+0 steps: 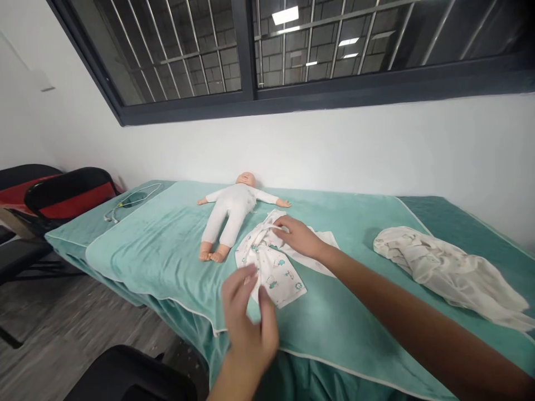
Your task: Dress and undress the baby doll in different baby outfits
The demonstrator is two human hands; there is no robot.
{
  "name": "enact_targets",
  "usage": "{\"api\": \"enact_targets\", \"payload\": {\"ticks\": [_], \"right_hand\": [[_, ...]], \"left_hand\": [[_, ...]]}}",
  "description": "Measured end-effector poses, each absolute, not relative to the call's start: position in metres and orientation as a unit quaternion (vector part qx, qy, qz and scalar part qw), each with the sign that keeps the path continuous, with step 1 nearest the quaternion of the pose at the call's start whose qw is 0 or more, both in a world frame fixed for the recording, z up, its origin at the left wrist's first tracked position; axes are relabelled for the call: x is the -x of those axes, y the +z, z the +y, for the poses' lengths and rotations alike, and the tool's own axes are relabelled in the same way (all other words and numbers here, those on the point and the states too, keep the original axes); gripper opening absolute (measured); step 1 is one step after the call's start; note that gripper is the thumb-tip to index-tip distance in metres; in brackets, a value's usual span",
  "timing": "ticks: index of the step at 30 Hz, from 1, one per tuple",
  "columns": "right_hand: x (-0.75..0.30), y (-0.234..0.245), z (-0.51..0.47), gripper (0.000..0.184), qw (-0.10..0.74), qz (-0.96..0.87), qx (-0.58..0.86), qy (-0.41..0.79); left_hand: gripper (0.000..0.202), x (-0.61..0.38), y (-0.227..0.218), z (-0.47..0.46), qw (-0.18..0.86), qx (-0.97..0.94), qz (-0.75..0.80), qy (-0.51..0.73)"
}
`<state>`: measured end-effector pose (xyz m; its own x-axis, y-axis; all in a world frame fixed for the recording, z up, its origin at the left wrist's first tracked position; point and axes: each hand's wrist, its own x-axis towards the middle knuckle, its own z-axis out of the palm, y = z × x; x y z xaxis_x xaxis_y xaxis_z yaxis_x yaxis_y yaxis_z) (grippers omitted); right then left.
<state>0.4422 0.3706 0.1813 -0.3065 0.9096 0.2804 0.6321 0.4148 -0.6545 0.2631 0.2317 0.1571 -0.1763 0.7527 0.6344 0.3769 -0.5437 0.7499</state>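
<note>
A white baby shirt point(276, 273) with small green and pink prints lies partly spread on the green cover. My right hand point(298, 236) reaches in from the right, its fingertips closed on a pale edge near the top of the shirt. Nearer to me, my left hand point(248, 317) is raised in front of the shirt's lower left part. A gap shows between its thumb and curled fingers, slightly blurred, with nothing visibly gripped. Just beyond the shirt, a baby doll point(234, 203) in a white bodysuit lies on its back, arms spread and feet towards me.
A crumpled off-white cloth point(443, 267) lies to the right on the green cover point(142, 250). Thin coiled tubing point(134, 200) rests at the far left end. Black and red chairs point(73, 195) stand left; a black chair back point(129, 376) is close by. Wall and barred window rise behind.
</note>
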Motion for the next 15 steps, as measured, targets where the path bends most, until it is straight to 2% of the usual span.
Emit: {"api": "enact_targets", "payload": {"ticks": [1, 3, 5, 6, 11, 13, 15], "right_hand": [[-0.439, 0.173, 0.372, 0.027, 0.287, -0.786, 0.515, 0.188], [-0.439, 0.155, 0.374, 0.046, 0.23, -0.771, 0.578, 0.138], [-0.443, 0.14, 0.373, 0.062, 0.189, -0.734, 0.64, 0.126], [-0.446, 0.134, 0.372, 0.063, 0.175, -0.722, 0.657, 0.13], [-0.447, 0.118, 0.362, 0.03, 0.171, -0.74, 0.637, 0.135], [-0.441, 0.12, 0.357, 0.026, 0.197, -0.75, 0.613, 0.15], [-0.434, 0.125, 0.35, 0.027, 0.263, -0.763, 0.559, 0.191]], "left_hand": [[0.035, -0.26, 0.15, 0.245, 0.148, -0.631, 0.476, 0.594], [0.042, -0.253, 0.133, 0.279, 0.17, -0.625, 0.541, 0.536], [0.052, -0.247, 0.118, 0.311, 0.234, -0.587, 0.593, 0.499], [0.056, -0.246, 0.112, 0.324, 0.269, -0.57, 0.6, 0.493], [0.069, -0.271, 0.119, 0.348, 0.445, -0.488, 0.544, 0.517], [0.067, -0.288, 0.128, 0.349, 0.526, -0.439, 0.495, 0.535], [0.059, -0.301, 0.134, 0.348, 0.603, -0.385, 0.431, 0.55]]}}
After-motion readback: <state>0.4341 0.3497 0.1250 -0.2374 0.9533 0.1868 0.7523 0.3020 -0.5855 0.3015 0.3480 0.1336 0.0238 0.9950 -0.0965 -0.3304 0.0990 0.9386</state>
